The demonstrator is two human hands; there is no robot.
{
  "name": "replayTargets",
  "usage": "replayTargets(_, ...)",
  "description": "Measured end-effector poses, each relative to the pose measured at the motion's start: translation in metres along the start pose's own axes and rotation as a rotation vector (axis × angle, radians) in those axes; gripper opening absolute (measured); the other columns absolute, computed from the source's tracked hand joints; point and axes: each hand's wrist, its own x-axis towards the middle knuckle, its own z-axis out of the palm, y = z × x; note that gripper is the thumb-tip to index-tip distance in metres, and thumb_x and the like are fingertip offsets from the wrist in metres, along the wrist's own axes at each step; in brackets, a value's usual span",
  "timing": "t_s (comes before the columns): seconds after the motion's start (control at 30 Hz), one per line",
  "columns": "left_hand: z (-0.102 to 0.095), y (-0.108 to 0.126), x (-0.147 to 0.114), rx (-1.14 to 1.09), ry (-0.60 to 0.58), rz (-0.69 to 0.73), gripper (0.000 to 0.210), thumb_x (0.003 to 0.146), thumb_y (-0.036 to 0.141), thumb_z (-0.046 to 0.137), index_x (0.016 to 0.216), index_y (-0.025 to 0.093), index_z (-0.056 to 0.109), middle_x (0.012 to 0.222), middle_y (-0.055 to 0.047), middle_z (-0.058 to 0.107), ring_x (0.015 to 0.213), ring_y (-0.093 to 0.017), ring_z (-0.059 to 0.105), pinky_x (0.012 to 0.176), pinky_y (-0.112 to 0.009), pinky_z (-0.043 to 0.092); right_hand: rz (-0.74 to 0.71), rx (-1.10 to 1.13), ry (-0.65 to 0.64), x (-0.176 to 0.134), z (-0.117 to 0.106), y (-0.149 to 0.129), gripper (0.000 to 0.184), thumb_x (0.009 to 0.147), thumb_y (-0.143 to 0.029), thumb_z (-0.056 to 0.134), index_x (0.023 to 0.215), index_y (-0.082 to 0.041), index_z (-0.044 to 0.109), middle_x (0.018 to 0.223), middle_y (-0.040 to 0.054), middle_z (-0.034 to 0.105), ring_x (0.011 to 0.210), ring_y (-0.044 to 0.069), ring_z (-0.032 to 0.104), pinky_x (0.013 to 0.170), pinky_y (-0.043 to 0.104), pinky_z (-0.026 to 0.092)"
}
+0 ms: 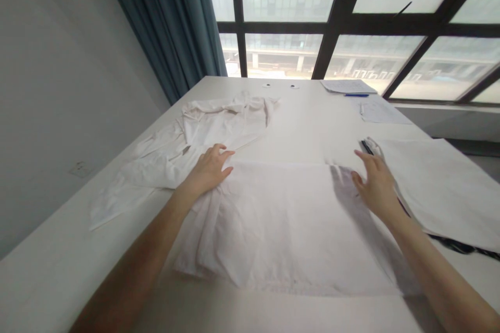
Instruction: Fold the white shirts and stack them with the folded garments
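Observation:
A white cloth (289,223) lies spread before me, with folds gathered along its left side. My left hand (209,171) is at its upper left corner, palm down, fingers apart and slightly bent; it appears to touch the fabric. Over by the upper right corner hovers my right hand (375,187), thumb and fingers apart, holding nothing; a shadow falls on the cloth beneath it. Beyond my left hand lies a crumpled white garment (230,122), its loose parts spreading toward the table's left edge. Whether it joins the near cloth is hidden by my left hand.
At the right of the white table (300,119) lies a flat stack of white cloth (449,187) with black material (457,244) under its edge. Papers (347,86) and a blue pen (356,95) are farther back. A blue curtain (175,21) and windows stand behind.

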Motion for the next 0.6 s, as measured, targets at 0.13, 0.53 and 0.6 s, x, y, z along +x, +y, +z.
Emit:
replayTargets(0.13, 0.023, 0.055, 0.012, -0.018, -0.020, 0.271, 0.039, 0.093, 0.028, 0.048, 0.130, 0.018, 0.055, 0.144, -0.013, 0.047, 0.131, -0.026, 0.044, 0.110, -0.044, 0.034, -0.176, 0.078, -0.224, 0.005, 0.015, -0.047, 0.048, 0.093, -0.029, 0.042, 0.140, -0.021, 0.046, 0.132, 0.0157, 0.057, 0.122, 0.030, 0.053, 0.100, 0.050, 0.043)
replayTargets(0.53, 0.073, 0.101, 0.008, 0.023, -0.019, 0.375, 0.057, 0.100, 0.041, 0.031, 0.152, 0.018, 0.027, 0.159, -0.011, 0.027, 0.147, -0.029, 0.019, 0.116, -0.052, 0.019, -0.286, -0.109, -0.490, -0.008, 0.058, -0.092, 0.051, 0.100, -0.034, 0.027, 0.151, -0.029, 0.034, 0.156, 0.0030, 0.035, 0.143, 0.027, 0.030, 0.112, 0.054, 0.028)
replayTargets(0.6, 0.070, 0.099, 0.008, 0.018, -0.046, 0.366, 0.058, 0.100, 0.043, 0.031, 0.153, 0.018, 0.026, 0.159, -0.011, 0.025, 0.148, -0.030, 0.018, 0.116, -0.053, 0.018, -0.274, -0.127, -0.492, -0.008, 0.056, -0.088, 0.051, 0.100, -0.038, 0.027, 0.150, -0.030, 0.034, 0.157, 0.0017, 0.033, 0.144, 0.028, 0.029, 0.112, 0.056, 0.027)
